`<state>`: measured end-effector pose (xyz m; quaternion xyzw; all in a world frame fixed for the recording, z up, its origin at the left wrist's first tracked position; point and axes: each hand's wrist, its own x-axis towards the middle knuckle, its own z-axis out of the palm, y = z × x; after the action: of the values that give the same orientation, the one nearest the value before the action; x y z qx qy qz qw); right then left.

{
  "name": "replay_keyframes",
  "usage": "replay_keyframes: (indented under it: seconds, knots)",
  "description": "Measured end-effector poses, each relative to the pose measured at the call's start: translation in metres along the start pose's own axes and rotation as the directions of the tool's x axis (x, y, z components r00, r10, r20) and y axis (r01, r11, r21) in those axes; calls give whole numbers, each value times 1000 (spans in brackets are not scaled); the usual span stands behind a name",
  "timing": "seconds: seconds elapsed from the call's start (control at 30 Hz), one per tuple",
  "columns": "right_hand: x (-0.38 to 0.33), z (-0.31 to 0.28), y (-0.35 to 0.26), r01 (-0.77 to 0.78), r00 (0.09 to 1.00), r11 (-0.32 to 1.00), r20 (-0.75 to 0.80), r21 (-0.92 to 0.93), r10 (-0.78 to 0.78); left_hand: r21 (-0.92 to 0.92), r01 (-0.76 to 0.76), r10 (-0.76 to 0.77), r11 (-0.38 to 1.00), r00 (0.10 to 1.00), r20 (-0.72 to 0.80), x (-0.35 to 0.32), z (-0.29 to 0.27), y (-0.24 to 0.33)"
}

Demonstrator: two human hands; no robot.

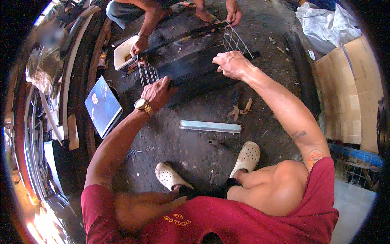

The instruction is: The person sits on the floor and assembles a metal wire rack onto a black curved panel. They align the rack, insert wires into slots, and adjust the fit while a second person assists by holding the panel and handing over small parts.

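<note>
A long black frame (195, 65) with pale wire-grid ends stretches across in front of me, just above the dark ground. My left hand (157, 92), with a gold watch at the wrist, is closed on its near left corner beside the left wire grid (148, 75). My right hand (233, 65) has its fingers curled at the near right corner, below the right wire grid (235, 39); its fingertips are partly hidden. Opposite me, another person's hand (139, 44) grips the far left end, and that person's other hand (233, 13) pinches the far right end.
A light-blue bar (210, 126) lies before my feet, with pliers (234, 111) beyond it. To the left are a blue board (102, 106) and a white container (123, 53). Cardboard (345, 93) and a white plastic sack (329, 26) stand on the right.
</note>
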<state>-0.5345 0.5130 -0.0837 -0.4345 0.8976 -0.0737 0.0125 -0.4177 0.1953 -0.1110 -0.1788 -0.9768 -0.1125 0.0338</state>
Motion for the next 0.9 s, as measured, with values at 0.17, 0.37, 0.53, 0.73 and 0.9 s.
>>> replay_keyframes:
  seconds: [0.17,0.37,0.53,0.73,0.9]
  knots:
    - [3,-1,1,-2,1000,1000,-3,14,2,5,4,-4,1000,1000,23,0,-2,2]
    - [2,1,3,3,1000,1000,6,22,-3,12,11,-11,1000,1000,14,-2,-1,2]
    - [5,1,0,23,1000,1000,8,3,-23,-1,-24,24,1000,998,-64,-2,-3,4]
    - [2,0,-2,-31,998,999,60,-35,34,-154,3,-7,988,1000,-27,-3,-4,3]
    - [0,3,-6,-85,996,996,38,-15,86,-30,-36,33,999,995,-95,-1,6,-1]
